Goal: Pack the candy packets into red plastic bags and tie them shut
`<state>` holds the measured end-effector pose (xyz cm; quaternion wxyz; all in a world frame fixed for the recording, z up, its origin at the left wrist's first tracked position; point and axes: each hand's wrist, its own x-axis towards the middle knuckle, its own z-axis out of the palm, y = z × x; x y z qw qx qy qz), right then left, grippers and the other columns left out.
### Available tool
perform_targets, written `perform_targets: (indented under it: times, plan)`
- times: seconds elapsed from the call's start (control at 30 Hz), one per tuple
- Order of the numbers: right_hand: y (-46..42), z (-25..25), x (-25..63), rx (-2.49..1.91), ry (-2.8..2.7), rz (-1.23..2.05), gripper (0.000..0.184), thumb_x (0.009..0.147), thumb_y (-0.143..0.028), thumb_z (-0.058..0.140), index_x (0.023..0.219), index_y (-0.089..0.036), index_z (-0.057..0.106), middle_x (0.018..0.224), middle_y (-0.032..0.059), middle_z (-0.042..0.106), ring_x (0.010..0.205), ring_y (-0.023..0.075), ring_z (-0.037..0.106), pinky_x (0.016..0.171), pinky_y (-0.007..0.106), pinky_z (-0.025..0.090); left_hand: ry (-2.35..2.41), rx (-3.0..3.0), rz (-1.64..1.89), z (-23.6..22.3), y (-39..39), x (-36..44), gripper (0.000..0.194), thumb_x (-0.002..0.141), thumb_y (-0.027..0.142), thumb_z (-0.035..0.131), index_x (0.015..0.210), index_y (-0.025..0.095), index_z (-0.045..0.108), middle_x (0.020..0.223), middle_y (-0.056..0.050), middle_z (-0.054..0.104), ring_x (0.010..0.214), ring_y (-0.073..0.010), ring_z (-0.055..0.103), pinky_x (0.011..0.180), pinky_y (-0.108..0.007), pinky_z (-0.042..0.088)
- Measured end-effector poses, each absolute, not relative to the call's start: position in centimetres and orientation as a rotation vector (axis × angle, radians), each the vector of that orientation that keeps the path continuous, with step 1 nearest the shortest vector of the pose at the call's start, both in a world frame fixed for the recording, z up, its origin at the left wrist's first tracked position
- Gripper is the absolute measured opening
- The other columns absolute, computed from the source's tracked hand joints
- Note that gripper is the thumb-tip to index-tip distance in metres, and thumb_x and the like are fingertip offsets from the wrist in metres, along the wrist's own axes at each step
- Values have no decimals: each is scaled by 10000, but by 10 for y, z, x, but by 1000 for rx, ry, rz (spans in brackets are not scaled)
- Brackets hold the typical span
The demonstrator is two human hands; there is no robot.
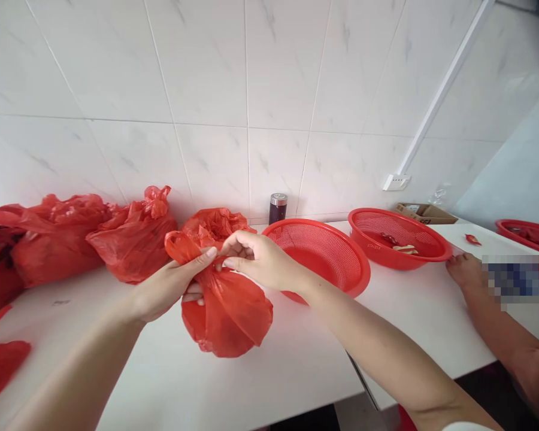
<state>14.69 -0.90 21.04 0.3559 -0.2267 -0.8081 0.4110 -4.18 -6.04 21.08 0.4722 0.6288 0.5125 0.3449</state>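
A full red plastic bag [233, 314] is in front of me at the middle of the white table [296, 371]. My left hand [186, 278] is closed around the bag's gathered neck, its thumb pressed on top. Beside it, my right hand [251, 257] pinches the twisted plastic at the neck between thumb and fingers. A loop of the bag's top sticks out above my left hand. What the bag contains does not show through the plastic.
Filled red bags [135, 239] line the wall at left. Behind my right hand stands a red colander [354, 269]; another colander [424, 258] holds a few pieces. A dark jar [278, 209] and cardboard box [435, 214] stand along the wall. A co-worker's arm [489, 317] rests at right.
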Motion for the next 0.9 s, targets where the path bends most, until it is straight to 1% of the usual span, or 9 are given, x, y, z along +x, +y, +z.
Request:
perform_targets:
  times: [0.13,0.2,0.3,0.4,0.5,0.63,0.7,0.77,0.9]
  plan:
    - [-29,207,158,-583,-1886,1074,52,889,-234,561,859,-211,526,815,-29,564,756,109,580,722,279,498,1175,1485,783,202,-52,-49,382,915,482,431,708,202,589,613,18,590,558,-118,495,580,-252,443]
    - [-46,213,163,-457,-1888,1177,68,883,-253,591,891,-217,534,825,-29,585,779,109,598,748,274,504,1154,1534,785,202,-52,-51,325,893,446,484,741,214,654,716,-13,664,645,-155,578,646,-284,487]
    - [-56,215,164,-345,-1919,1222,100,891,-277,604,968,-226,567,942,-7,626,917,121,608,858,286,490,1136,1692,730,205,-55,-52,220,842,375,568,708,238,677,702,2,635,708,-176,598,672,-285,497]
    - [-44,201,159,-472,-1870,1124,201,967,-323,482,1148,-257,539,1087,14,615,1072,136,567,956,320,435,1195,1869,605,206,-59,-50,149,818,350,580,817,267,703,769,-1,656,729,-182,596,672,-282,490]
    - [-30,176,150,-650,-1963,1199,305,1008,-382,361,1259,-278,499,975,12,628,980,149,592,912,343,448,1255,1985,583,198,-60,-43,123,796,257,529,729,247,632,725,9,621,665,-164,556,608,-264,457]
    - [-29,149,138,-663,-1844,1251,309,1006,-377,362,1229,-261,543,1034,19,618,980,148,576,906,318,442,1583,2185,903,177,-59,-31,101,728,153,466,683,240,489,619,34,535,532,-135,453,488,-237,376]
    - [-32,142,136,-625,-1744,1336,286,988,-362,414,1212,-253,554,1061,22,606,975,145,567,872,292,451,1615,2284,1166,165,-60,-26,135,761,129,437,775,239,515,788,-1,617,650,-151,550,580,-251,443]
    - [-33,139,137,-615,-1691,1483,244,967,-347,456,1144,-236,582,939,12,602,839,130,573,761,259,469,1565,2350,1357,155,-62,-23,200,802,115,426,893,236,556,1006,-41,641,879,-176,614,734,-272,482]
    - [-38,145,150,-699,-1688,1501,147,955,-283,448,933,-216,578,764,-24,559,684,106,541,661,226,447,1570,2271,1241,142,-71,-26,383,804,123,462,1129,286,583,1096,-23,668,939,-183,646,771,-260,504]
